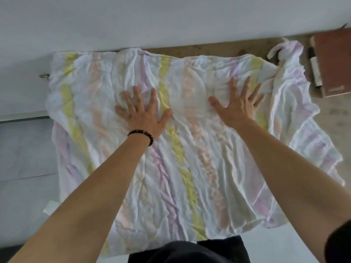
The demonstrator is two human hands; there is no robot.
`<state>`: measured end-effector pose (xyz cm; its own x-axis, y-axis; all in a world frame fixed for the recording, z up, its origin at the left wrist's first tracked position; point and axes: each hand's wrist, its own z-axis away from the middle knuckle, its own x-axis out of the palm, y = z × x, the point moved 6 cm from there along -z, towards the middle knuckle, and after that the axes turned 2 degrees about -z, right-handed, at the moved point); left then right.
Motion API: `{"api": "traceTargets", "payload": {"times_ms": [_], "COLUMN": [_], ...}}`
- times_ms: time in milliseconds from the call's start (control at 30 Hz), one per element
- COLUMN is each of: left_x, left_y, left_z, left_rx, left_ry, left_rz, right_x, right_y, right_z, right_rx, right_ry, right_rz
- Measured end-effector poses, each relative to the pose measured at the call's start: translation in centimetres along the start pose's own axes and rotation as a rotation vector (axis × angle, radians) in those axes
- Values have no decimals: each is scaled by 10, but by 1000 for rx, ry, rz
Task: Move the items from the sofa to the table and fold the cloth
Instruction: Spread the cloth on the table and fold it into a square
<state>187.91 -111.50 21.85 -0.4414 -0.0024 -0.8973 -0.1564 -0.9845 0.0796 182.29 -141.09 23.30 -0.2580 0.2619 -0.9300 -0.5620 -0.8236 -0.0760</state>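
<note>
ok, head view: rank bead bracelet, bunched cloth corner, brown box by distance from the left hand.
1. Bead bracelet, on the left hand's own wrist.
2. Bunched cloth corner, far right of the cloth.
3. Brown box, beyond that corner, at the right edge.

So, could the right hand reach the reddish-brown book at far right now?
Probably yes: the right hand lies flat, holding nothing, on the pastel-striped cloth, and only bunched cloth lies between it and the reddish-brown book.
</note>
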Motion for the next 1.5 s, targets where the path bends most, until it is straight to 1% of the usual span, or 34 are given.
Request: {"api": "traceTargets", "payload": {"times_ms": [67, 100, 167, 200, 233, 267, 300, 333, 367, 400, 433, 467, 533, 567, 600, 667, 733, 767, 800, 867, 900, 967, 1067, 1133, 1167, 1200, 1233, 1267, 1333, 1367, 1400, 1433, 1500], "left_x": [0, 0, -2, -5, -9, -13, -17, -20, -21, -22, -21, -18, -7, -1, 4, 8, 5, 4, 2, -7, -15, -28, -36, -41, -44, -47, -46, -43, -34, -29, -26, -23, -23], "left_y": [2, 2, 8, 17, 33, 56, 85, 118, 154, 191, 228, 263, 323, 345, 361, 381, 394, 400, 406, 411, 409, 397, 362, 330, 314, 299, 286, 274, 255, 248, 244, 242, 242], "left_z": [-5, -8, -7, -4, 0, 5, 8, 9, 9, 8, 8, 7, 3, 1, -3, -14, -24, -28, -30, -34, -34, -33, -33, -34, -36, -40, -44, -51, -61, -66, -69, -72, -77], "left_rx": [-48, -80, -201, -285, -361, -405, -401, -347, -255, -145, -33, 67, 199, 221, 213, 144, 133, 165, 207, 268, 277, 259, 173, 79, 28, -17, -54, -90, -155, -172, -173, -164, -135], "left_ry": [-14, -30, -49, -30, 21, 87, 149, 200, 232, 246, 240, 213, 104, 41, -14, -87, -106, -111, -105, -14, 65, 206, 291, 340, 362, 367, 337, 275, 128, 77, 50, 44, 61], "left_rz": [-11, -15, 7, 32, 50, 60, 73, 91, 101, 99, 92, 82, 41, 16, -7, -21, 6, 7, -4, -20, -8, 28, 37, 51, 74, 93, 99, 97, 62, 35, 16, 10, 20], "right_x": [-8, -12, -24, -34, -47, -63, -78, -91, -100, -105, -104, -99, -91, -92, -100, -118, -133, -136, -135, -127, -124, -122, -119, -117, -116, -115, -115, -112, -112, -119, -129, -142, -165], "right_y": [33, 44, 53, 54, 56, 61, 71, 86, 105, 126, 148, 167, 200, 216, 233, 274, 319, 337, 348, 351, 341, 309, 243, 200, 184, 173, 169, 167, 166, 165, 167, 172, 192], "right_z": [-21, -32, -51, -57, -61, -64, -65, -66, -68, -70, -74, -78, -81, -80, -79, -79, -76, -75, -75, -75, -74, -75, -87, -100, -108, -118, -129, -142, -161, -169, -175, -181, -196], "right_rx": [-6, -43, -170, -257, -344, -413, -446, -418, -337, -225, -120, -60, -86, -119, -133, -95, 43, 123, 184, 215, 172, -6, -298, -426, -452, -445, -412, -376, -316, -284, -237, -171, 6], "right_ry": [-36, -52, -90, -72, -7, 97, 230, 357, 437, 436, 363, 243, 12, -34, -4, 197, 372, 406, 393, 287, 256, 278, 283, 261, 239, 213, 191, 155, 98, 112, 160, 237, 376], "right_rz": [17, 30, 1, -41, -89, -135, -160, -175, -195, -219, -235, -228, -188, -199, -236, -337, -376, -351, -306, -226, -218, -243, -220, -204, -211, -231, -248, -223, -58, -52, -147, -303, -557]}}
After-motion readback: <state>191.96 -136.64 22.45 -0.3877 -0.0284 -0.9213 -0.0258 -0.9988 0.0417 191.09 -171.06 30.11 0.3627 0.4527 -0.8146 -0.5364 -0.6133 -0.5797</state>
